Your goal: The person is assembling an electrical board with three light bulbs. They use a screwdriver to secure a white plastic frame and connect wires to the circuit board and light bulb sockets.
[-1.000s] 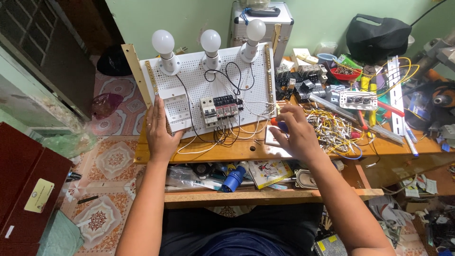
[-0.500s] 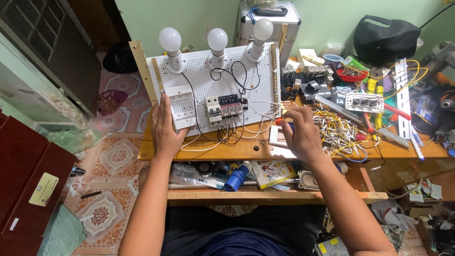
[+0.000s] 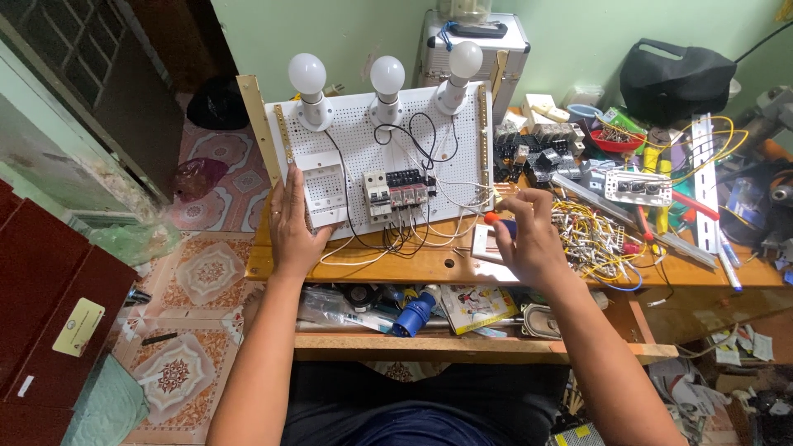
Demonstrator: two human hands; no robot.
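A white perforated wiring board point(image 3: 363, 140) stands tilted on the wooden bench point(image 3: 429, 264). It carries three white bulbs point(image 3: 387, 76), a row of circuit breakers point(image 3: 398, 194) and black and white wires. My left hand point(image 3: 293, 223) grips the board's lower left edge beside a white box point(image 3: 324, 192). My right hand point(image 3: 524, 235) is closed around a screwdriver with an orange and blue handle point(image 3: 496, 221), held just right of the board's lower corner above a small white part point(image 3: 482, 241).
A heap of yellow wires point(image 3: 591, 235), a white switch plate point(image 3: 638, 187), black components point(image 3: 533, 153) and hand tools crowd the bench's right side. A blue plug point(image 3: 413, 312) and booklets lie on the shelf below. A metal case point(image 3: 471, 41) and a black bag point(image 3: 677, 74) stand behind.
My right hand has lifted slightly with the screwdriver and shifted toward the board's lower right corner. The left hand stays on the board's left edge.
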